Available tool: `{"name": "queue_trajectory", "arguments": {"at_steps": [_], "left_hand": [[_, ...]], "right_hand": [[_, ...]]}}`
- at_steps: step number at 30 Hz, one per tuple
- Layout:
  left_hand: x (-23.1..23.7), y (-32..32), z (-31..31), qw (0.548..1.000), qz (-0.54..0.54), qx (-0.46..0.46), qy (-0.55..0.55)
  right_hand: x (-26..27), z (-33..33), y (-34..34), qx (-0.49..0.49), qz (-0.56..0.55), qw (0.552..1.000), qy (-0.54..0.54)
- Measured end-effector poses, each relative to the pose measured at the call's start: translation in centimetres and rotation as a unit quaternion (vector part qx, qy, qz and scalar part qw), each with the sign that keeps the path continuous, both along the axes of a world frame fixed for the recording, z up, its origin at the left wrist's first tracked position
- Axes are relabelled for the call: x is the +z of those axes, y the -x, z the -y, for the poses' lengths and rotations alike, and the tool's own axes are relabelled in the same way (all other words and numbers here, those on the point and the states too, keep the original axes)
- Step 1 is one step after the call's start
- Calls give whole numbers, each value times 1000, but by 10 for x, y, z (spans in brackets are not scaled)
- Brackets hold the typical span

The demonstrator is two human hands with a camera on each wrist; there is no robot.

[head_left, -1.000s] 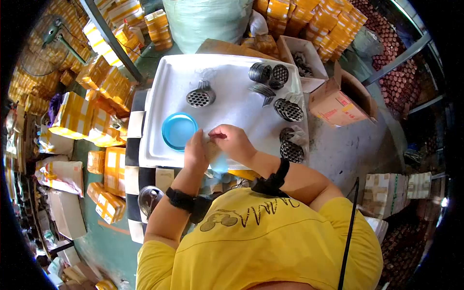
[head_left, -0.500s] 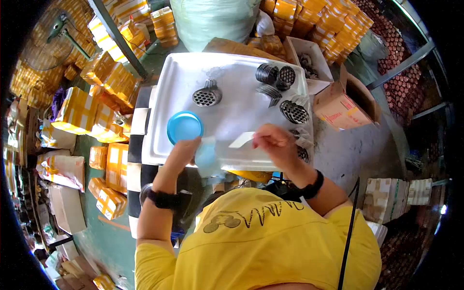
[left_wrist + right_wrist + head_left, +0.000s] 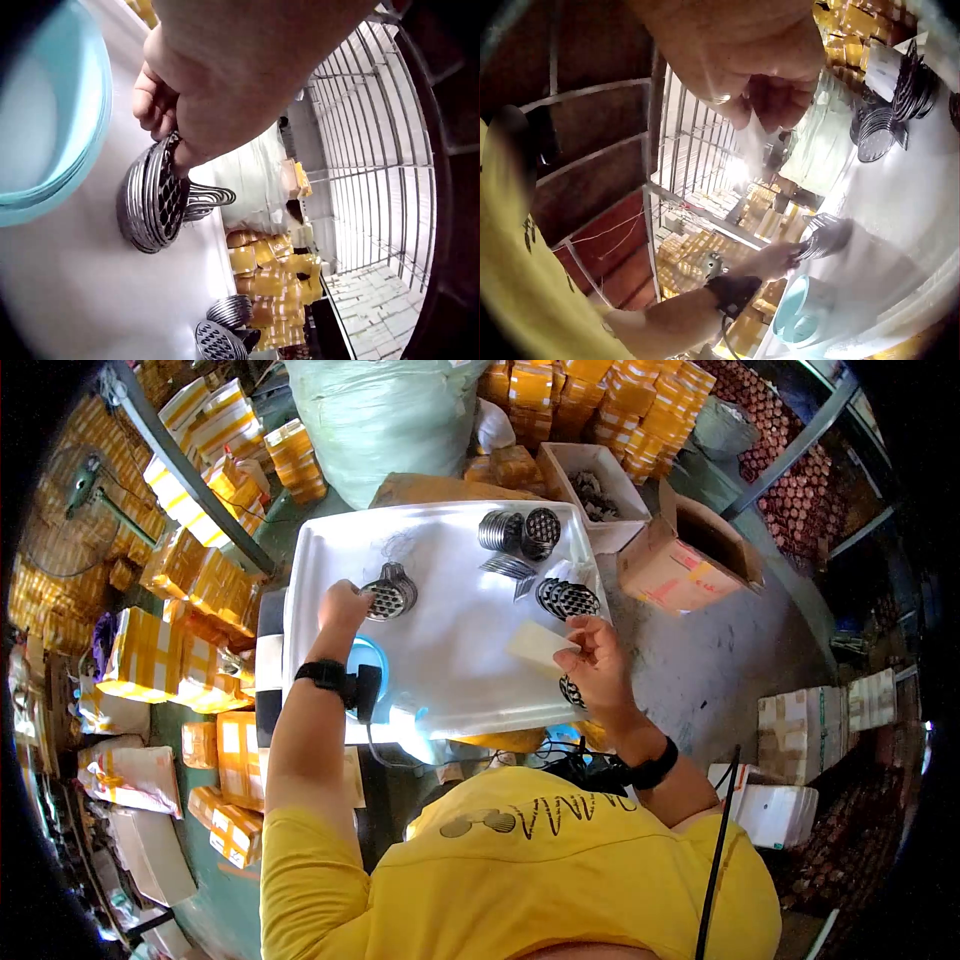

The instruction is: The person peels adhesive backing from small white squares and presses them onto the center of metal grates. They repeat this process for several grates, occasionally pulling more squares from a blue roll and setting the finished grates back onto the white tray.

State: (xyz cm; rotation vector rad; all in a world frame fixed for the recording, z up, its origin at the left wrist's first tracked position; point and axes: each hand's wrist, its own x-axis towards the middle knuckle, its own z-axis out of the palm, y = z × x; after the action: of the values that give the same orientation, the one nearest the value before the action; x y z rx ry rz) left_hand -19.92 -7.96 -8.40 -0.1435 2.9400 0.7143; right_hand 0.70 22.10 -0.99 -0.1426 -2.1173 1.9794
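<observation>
My left hand [image 3: 343,606] reaches over the tray to a stack of dark round perforated metal pieces [image 3: 392,594] with looped stems. In the left wrist view, the thumb and curled fingers pinch the rim of the top piece [image 3: 171,187]. Beside that wrist, partly covered by it, stands a light blue round tub [image 3: 372,660]. Over the tray's right side, my right hand [image 3: 600,660] pinches a thin pale sheet [image 3: 537,646] by one corner. Close to this hand lie more perforated pieces [image 3: 568,598], some with clear plastic on them.
The white tray [image 3: 470,690] has a raised rim. More stacked metal pieces [image 3: 500,532] stand at its back right. Beyond are an open carton [image 3: 680,575], a white box [image 3: 625,525] and a big pale green sack [image 3: 385,430]. Taped boxes [image 3: 238,745] line the left.
My hands were together near the blue tub, then parted. The left moved forward onto the metal stack; the right went right, carrying the pale sheet. The head view has shifted.
</observation>
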Motion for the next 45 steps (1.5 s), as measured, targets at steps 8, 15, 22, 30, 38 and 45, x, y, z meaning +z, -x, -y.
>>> {"name": "queue_trajectory", "arguments": {"at_steps": [8, 15, 22, 30, 38, 45], "left_hand": [[26, -26, 8, 989, -139, -48, -24], [13, -30, 20, 980, -176, -36, -83], [50, -117, -28, 743, 160, -28, -649], [43, -157, -52, 640, 259, -14, -724], [73, -170, -49, 635, 302, -37, -711], [77, -182, -55, 590, 330, -24, -736]], "right_hand": [[-8, -14, 7, 30, 38, 999, -14], [-1, 3, 27, 97, 25, 995, -9], [5, 30, 46, 204, 20, 974, 101], [-4, 49, 51, 268, 87, 959, 36], [45, 17, 64, 283, 71, 945, -150], [52, 27, 53, 383, 99, 915, -82]]}}
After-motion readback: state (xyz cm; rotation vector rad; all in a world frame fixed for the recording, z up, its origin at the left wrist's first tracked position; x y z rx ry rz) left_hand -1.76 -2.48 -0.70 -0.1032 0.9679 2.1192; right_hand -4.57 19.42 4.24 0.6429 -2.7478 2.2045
